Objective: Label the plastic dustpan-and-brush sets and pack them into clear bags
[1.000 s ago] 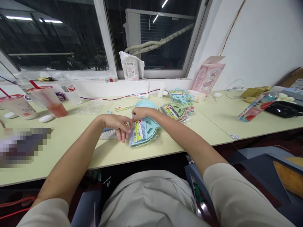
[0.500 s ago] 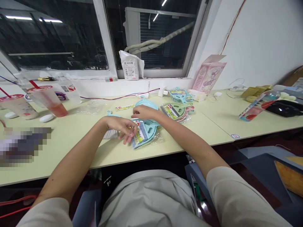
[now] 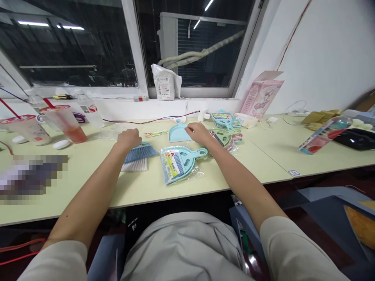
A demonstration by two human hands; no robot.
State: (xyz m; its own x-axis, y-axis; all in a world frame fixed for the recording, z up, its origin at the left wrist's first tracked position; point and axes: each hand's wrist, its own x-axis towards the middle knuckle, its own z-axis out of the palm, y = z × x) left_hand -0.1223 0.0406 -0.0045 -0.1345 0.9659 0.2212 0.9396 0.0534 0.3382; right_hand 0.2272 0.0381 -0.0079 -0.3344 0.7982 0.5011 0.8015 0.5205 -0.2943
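Note:
My left hand (image 3: pixel 129 139) is closed at the handle end of a small hand brush (image 3: pixel 143 151) with blue bristles, its fingers mostly hidden from me. White bristles (image 3: pixel 136 165) show just below the blue ones; whether they belong to a second brush I cannot tell. With bent fingers, my right hand (image 3: pixel 198 132) pinches the right edge of a light blue dustpan (image 3: pixel 178 134) lying on the table. Between my arms rests a packaged dustpan and brush set (image 3: pixel 180 162) with a yellow label, on clear plastic.
Packaged green and pink dustpan sets (image 3: pixel 224 137) and a blue set (image 3: pixel 224 119) lie beyond my right hand. A label strip (image 3: pixel 156 134) is behind the brush. Drink cups (image 3: pixel 68 125) stand left; a pink box (image 3: pixel 262 95) and a bottle (image 3: pixel 325 134) are right.
My left hand has moved left and away from me, off the packaged set to the brush, whose blue bristles now show. My right hand has shifted right to the dustpan's edge.

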